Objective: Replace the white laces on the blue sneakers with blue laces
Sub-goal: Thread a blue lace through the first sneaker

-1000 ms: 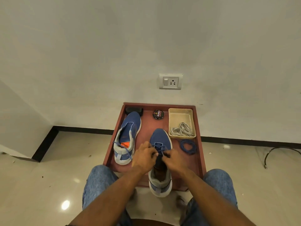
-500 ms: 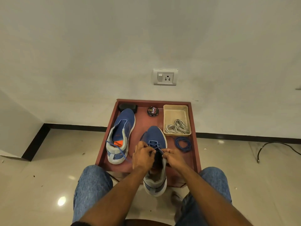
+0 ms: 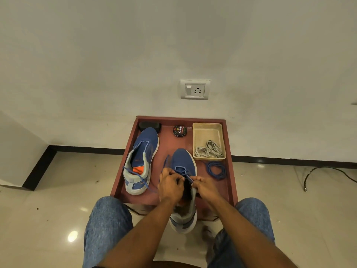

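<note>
Maroon tray on glossy tiled floor (white wall behind).

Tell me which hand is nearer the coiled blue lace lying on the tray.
Right. The right hand works at the near sneaker, just beside the coiled blue lace. The left hand is on the sneaker's far side from it.

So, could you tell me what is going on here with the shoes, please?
A person is threading a blue lace through the near blue sneaker, which overhangs the front edge of the red tray. Both hands, left hand and right hand, pinch the lace at the eyelets. The other sneaker lies to the left with a blue lace trailing across it. White laces sit in the beige tray, and a coiled blue lace waits beside it.
</note>
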